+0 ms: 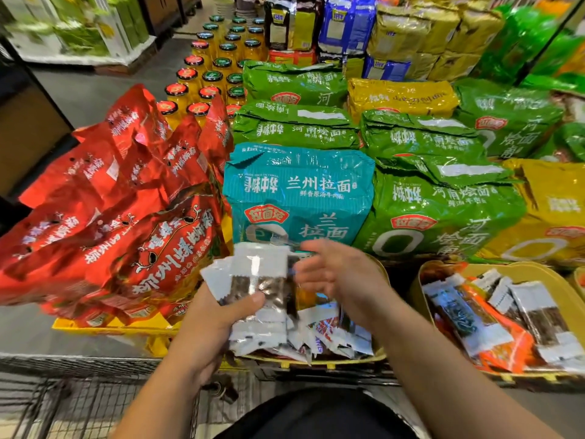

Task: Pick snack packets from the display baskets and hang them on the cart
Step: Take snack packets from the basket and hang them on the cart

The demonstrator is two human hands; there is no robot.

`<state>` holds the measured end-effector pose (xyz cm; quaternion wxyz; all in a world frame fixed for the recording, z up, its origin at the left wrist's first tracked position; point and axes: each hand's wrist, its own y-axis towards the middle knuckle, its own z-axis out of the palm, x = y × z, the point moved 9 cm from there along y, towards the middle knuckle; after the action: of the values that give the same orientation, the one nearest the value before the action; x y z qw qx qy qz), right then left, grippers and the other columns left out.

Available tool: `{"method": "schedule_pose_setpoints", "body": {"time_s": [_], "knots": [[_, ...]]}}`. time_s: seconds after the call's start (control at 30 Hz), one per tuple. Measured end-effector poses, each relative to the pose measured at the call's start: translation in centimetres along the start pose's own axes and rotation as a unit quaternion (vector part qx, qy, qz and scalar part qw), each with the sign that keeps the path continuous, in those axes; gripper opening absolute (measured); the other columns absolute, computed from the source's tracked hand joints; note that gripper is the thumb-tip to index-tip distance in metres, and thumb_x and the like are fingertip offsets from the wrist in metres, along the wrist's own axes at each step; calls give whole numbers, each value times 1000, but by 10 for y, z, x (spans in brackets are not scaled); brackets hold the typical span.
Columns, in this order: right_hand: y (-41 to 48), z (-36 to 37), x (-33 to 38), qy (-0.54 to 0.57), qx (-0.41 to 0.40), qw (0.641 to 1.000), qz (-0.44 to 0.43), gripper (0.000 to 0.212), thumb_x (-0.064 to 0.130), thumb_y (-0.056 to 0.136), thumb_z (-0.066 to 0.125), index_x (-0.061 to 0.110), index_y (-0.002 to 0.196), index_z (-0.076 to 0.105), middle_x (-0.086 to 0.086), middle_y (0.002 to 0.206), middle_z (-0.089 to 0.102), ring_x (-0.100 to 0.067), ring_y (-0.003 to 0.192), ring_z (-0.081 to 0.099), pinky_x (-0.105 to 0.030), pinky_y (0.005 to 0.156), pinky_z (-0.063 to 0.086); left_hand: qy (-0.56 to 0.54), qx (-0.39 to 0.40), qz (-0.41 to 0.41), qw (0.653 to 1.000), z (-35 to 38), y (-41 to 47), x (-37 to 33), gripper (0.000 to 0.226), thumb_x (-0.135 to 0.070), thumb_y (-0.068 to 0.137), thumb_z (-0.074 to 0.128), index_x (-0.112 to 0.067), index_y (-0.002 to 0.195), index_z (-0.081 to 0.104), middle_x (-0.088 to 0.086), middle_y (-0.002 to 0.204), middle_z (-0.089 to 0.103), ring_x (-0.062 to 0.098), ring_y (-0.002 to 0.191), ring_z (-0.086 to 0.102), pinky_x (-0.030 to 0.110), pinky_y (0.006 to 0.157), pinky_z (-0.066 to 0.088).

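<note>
Snack packets [256, 280]: about three, gripped in left hand [218, 315] | right hand [335, 274]: fingers spread | baskets [416, 289]: two

- Teal noodle pack [297, 198], centre: "兰州拉面", smaller "鲜香原汤牛肉面", red badge "拉面范".
- Green noodle pack [443, 213], at its 3 o'clock: "河南烩面".
- Red bags [104, 217], 9 o'clock: print upside down, unclear.
- Snack packets [253, 289], 6 o'clock: print blurred.

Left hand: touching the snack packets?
Touching. Head view shows the left hand gripping the snack packets, thumb curled across their front.
</note>
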<state>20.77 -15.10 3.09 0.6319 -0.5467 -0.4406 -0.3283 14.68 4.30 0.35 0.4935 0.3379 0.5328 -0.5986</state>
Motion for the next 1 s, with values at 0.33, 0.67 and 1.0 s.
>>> {"method": "schedule_pose_setpoints", "body": {"time_s": [0.33,0.67,1.0], "knots": [[15,-17,-21,-521,-17,853,-8,74,62,82,72,19,138,51,0,125,64,-24,116,62,-33,92,49,-152,-91,6,984,-48,-5,-2,53,-2,68,68,-14,120,64,7,94,78,22,77,76,37,61,63],[-6,-46,35,-179,-27,972,-150,34,15,81,79,26,110,67,5,101,73,-16,92,71,-20,70,55,-129,-95,7,987,-37,-5,-6,47,-5,75,68,-20,119,67,12,112,76,29,95,75,49,80,61],[-24,-103,35,-120,-75,985,-99,25,9,81,75,15,106,71,-5,101,78,-21,94,72,-50,95,56,-90,-105,22,990,-44,4,-14,69,-16,62,81,-14,129,64,11,116,75,31,106,72,46,87,60]]}}
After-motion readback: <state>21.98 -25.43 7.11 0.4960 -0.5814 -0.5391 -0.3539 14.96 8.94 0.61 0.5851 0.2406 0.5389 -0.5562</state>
